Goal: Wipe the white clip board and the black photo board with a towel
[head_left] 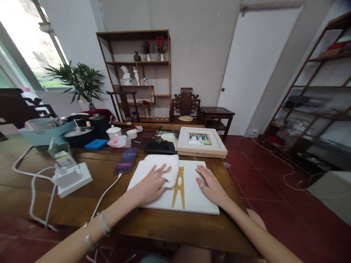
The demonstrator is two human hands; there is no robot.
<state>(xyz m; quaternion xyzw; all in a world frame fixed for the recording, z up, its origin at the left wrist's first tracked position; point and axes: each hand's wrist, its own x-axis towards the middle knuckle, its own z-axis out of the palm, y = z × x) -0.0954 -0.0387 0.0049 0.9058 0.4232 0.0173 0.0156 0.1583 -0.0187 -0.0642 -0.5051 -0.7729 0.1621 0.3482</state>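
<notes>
My left hand [156, 183] lies on a folded white towel [148, 165], palm down with its fingers spread. The towel covers the left part of a flat white board [197, 199]. On the board, just right of the towel, shows a gold clothespin-shaped figure [179, 188] with two legs pointing toward me. My right hand [210, 184], wearing a ring, rests on the board's right side with its fingers stretched out. It holds nothing.
Behind the board are a framed photo [200, 139] and a dark picture panel [161, 141]. A blurred phone-like object [126, 160] with a white cable lies left. White power strip [75, 179], blue box [95, 144], lidded white cup [113, 131] and black pan [79, 137] stand farther left.
</notes>
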